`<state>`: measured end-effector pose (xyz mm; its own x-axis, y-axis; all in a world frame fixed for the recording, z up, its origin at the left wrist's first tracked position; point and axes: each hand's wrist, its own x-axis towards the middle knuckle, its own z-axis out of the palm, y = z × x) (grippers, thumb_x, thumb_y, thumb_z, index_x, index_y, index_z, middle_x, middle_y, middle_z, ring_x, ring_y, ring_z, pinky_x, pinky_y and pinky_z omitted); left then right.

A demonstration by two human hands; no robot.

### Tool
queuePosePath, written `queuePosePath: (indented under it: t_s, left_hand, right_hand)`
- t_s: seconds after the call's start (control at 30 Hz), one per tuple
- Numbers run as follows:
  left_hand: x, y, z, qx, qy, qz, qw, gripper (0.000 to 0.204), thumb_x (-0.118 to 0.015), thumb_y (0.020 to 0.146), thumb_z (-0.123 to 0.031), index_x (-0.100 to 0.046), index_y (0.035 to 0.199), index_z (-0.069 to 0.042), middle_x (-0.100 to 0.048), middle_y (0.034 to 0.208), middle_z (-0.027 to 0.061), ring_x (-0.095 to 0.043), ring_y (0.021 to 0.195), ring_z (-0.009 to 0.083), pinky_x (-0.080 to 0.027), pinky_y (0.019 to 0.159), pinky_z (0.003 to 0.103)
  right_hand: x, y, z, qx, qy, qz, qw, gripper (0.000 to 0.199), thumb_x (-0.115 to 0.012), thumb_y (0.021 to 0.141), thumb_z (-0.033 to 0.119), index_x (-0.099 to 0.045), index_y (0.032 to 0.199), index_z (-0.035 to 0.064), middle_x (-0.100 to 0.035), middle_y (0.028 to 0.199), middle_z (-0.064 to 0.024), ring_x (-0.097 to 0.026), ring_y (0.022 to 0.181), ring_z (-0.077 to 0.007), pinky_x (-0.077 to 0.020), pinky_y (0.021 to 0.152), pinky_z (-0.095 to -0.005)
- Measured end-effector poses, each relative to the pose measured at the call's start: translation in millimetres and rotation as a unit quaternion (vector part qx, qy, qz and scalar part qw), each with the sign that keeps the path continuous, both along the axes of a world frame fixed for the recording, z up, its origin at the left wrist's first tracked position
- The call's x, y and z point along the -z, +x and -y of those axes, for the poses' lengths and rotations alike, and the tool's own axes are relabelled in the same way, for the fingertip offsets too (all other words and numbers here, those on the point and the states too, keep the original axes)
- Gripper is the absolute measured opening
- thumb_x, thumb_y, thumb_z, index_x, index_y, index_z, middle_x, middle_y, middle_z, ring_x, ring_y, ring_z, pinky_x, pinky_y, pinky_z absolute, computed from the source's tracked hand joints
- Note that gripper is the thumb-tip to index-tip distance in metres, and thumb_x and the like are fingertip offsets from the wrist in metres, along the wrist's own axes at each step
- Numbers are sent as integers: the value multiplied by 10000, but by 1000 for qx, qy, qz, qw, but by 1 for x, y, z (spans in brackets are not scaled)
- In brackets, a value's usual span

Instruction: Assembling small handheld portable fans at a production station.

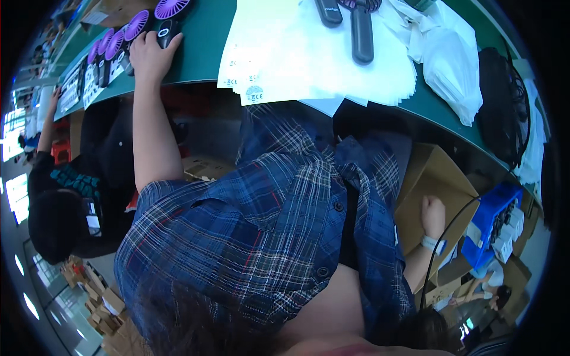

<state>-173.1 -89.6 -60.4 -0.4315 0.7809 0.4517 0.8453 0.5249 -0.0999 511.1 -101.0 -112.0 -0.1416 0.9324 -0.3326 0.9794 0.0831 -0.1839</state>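
Note:
My left hand [153, 57] reaches to the table's left part, its thumb and fingers closed around the dark handle of a handheld fan [168, 29] with a round purple head. Several similar fans [116, 43] lie in a row left of that hand. Down at my right side, my right hand [434, 215] is curled into a fist in front of an open cardboard box [418, 190]. Whether anything is in that fist is hidden. Two dark grey fans [362, 35] lie on a stack of white printed bags [297, 59] before me.
The green table [193, 56] curves across the top. Crumpled white plastic bags [448, 65] and a black bag [499, 101] lie on its right part. A blue bin [490, 207] with small white boxes stands right of the cardboard box. A co-worker [74, 184] in black sits at my left.

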Motion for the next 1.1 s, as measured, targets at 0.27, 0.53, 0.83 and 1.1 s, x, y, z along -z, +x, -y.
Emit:
queuePosePath:
  t_s: [0.27,0.53,0.83,1.1]
  left_hand:
    - [4,10,-12,44,29,7,999,631,-570,829,-565,-596,1135,-13,-569,1222,197,-440,1214,391,-310,1037,483]
    - [5,17,1,30,49,-33,998,597,-582,831,-540,-604,1103,-9,-584,1199,187,-461,1188,390,-324,1024,479]
    - [7,-7,-1,146,148,-71,976,516,-584,866,-457,-598,1082,12,-568,1175,215,-460,1163,375,-338,1010,468]
    - [-49,121,23,238,306,659,644,464,-437,964,-341,-481,1204,54,-546,872,90,-512,730,158,-425,672,284]
  right_hand:
    - [-121,-210,-64,-167,-38,-511,842,124,-617,876,113,-662,878,-3,-621,760,-34,-527,574,-68,-401,519,-217]
    - [-62,-386,-101,-424,281,-255,823,149,-636,798,89,-605,909,-6,-579,924,-135,-633,762,-271,-524,659,-354]
    - [-77,-397,-81,-417,257,-169,855,121,-576,749,16,-536,858,-15,-562,872,-168,-635,759,-284,-540,657,-335]
    - [-62,-393,-115,-432,223,-219,846,116,-574,857,104,-543,893,-2,-573,881,-151,-626,800,-308,-534,719,-354]
